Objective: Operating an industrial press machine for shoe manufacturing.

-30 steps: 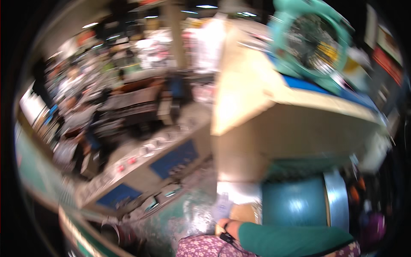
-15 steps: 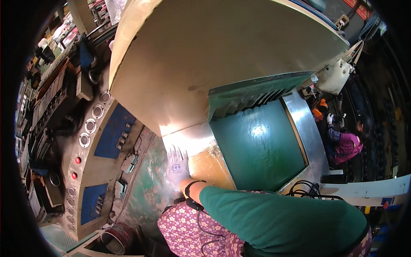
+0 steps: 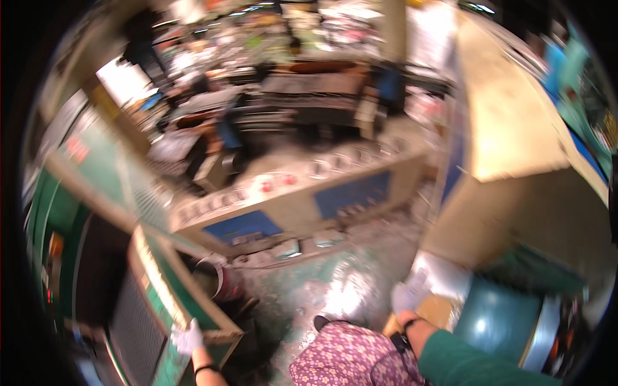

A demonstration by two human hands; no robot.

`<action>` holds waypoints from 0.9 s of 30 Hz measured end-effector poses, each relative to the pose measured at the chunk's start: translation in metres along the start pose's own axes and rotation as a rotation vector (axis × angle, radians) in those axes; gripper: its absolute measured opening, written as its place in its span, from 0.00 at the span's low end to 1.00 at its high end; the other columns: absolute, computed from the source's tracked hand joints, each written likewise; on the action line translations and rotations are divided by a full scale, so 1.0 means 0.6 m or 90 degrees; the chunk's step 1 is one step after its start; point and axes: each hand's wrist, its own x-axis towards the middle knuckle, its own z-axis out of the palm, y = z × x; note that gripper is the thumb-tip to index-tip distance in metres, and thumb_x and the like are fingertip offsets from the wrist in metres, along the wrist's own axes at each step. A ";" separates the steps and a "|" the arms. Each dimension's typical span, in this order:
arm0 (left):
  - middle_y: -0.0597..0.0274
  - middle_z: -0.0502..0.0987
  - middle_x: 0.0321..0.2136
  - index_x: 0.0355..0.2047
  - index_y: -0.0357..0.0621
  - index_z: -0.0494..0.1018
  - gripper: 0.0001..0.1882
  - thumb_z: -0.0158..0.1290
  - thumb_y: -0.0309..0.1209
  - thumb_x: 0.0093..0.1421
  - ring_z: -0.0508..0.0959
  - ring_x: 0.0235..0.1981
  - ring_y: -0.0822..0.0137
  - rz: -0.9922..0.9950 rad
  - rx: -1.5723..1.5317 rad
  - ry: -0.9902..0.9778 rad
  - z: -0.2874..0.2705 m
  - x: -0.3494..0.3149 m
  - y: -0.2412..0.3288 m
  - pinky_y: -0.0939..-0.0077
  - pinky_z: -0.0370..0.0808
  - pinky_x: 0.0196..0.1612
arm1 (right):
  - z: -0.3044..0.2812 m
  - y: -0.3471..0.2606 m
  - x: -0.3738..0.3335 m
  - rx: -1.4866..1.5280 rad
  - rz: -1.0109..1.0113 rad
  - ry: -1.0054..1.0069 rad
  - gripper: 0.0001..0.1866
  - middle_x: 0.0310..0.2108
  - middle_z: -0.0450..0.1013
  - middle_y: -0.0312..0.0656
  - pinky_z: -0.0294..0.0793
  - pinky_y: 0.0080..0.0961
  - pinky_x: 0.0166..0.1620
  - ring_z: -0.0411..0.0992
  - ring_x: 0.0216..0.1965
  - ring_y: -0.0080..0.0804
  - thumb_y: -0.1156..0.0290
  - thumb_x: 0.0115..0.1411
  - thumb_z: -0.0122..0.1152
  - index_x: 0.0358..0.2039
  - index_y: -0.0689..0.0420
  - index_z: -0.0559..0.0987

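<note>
My left hand (image 3: 187, 338), in a pale glove, is at the near end of a light-coloured panel edge (image 3: 158, 276) on the green machine at the left. Its fingers appear bent around that edge, though the picture is blurred. My right hand (image 3: 410, 294), also gloved, lies with fingers stretched out by the bright metal lip (image 3: 444, 273) of the beige machine at the right. Beside that hand is a yellowish board (image 3: 432, 313), and farther right a smooth dark green plate (image 3: 496, 318) slopes under the beige hood (image 3: 521, 212).
A long control console (image 3: 302, 196) with blue panels, round dials and red buttons stands ahead. A bucket (image 3: 222, 283) sits by the green machine (image 3: 225, 321). Worn green floor (image 3: 335, 289) runs between the machines. Blurred equipment fills the background.
The view has swung left, bringing the green machine and my left hand into sight. My right hand stays by the beige machine's metal lip. The co-worker at the right has left the view.
</note>
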 end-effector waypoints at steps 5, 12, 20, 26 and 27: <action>0.45 0.51 0.75 0.75 0.43 0.52 0.56 0.59 0.59 0.53 0.47 0.77 0.50 -0.016 -0.146 -0.064 -0.036 0.016 -0.047 0.49 0.47 0.75 | -0.021 -0.040 -0.043 -0.120 -0.094 -0.035 0.49 0.76 0.51 0.54 0.40 0.51 0.77 0.45 0.77 0.51 0.62 0.54 0.56 0.74 0.67 0.53; 0.42 0.46 0.76 0.76 0.37 0.45 0.62 0.62 0.56 0.51 0.44 0.78 0.46 -0.195 -0.131 -0.139 -0.049 0.005 -0.038 0.49 0.41 0.77 | -0.063 -0.085 -0.073 -0.296 -0.083 -0.107 0.49 0.79 0.43 0.48 0.38 0.49 0.77 0.42 0.79 0.48 0.62 0.57 0.56 0.76 0.62 0.49; 0.43 0.47 0.76 0.75 0.36 0.46 0.58 0.63 0.54 0.56 0.46 0.77 0.46 -0.171 -0.131 -0.073 -0.065 -0.010 0.023 0.51 0.43 0.77 | 0.039 0.008 -0.011 -0.309 -0.171 0.036 0.33 0.64 0.68 0.59 0.57 0.62 0.66 0.64 0.66 0.60 0.55 0.58 0.50 0.58 0.64 0.75; 0.44 0.47 0.76 0.75 0.37 0.46 0.59 0.65 0.55 0.55 0.46 0.77 0.47 -0.167 -0.132 -0.084 -0.067 -0.009 0.033 0.54 0.43 0.77 | -0.008 -0.033 -0.022 -0.207 -0.068 -0.032 0.44 0.74 0.51 0.53 0.44 0.52 0.74 0.49 0.75 0.52 0.61 0.56 0.54 0.72 0.62 0.55; 0.44 0.48 0.76 0.75 0.37 0.47 0.59 0.65 0.55 0.55 0.47 0.77 0.47 -0.168 -0.134 -0.074 -0.063 -0.007 0.029 0.54 0.44 0.77 | -0.012 -0.037 -0.024 -0.200 -0.061 -0.037 0.47 0.76 0.48 0.52 0.42 0.50 0.76 0.46 0.76 0.51 0.62 0.56 0.55 0.74 0.62 0.52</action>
